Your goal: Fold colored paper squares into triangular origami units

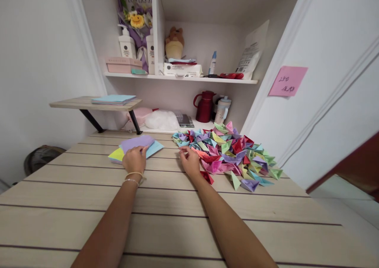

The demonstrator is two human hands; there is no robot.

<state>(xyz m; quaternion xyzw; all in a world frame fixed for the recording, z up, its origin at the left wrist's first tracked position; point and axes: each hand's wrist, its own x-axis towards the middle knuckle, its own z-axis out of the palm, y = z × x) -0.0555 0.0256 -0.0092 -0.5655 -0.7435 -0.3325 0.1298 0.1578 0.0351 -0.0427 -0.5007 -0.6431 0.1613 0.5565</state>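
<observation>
My left hand (134, 160) is on a small stack of coloured paper, its fingers closed at the near edge of a purple sheet (137, 142). Under that sheet, a light blue sheet (155, 148) and a yellow sheet (116, 154) stick out at the sides. The fingertips are partly hidden by the back of the hand. My right hand (189, 160) rests on the table at the left edge of a heap of folded paper boats (227, 151). Its fingers are loosely bent and apart, with nothing visible in them.
A small raised shelf (74, 102) at the back left bears more paper sheets (114, 99). Behind the table, a cabinet niche holds a red jug (204, 106), a tumbler (222, 110) and a white plastic bag (162, 120). A pink note (288, 81) is stuck at right.
</observation>
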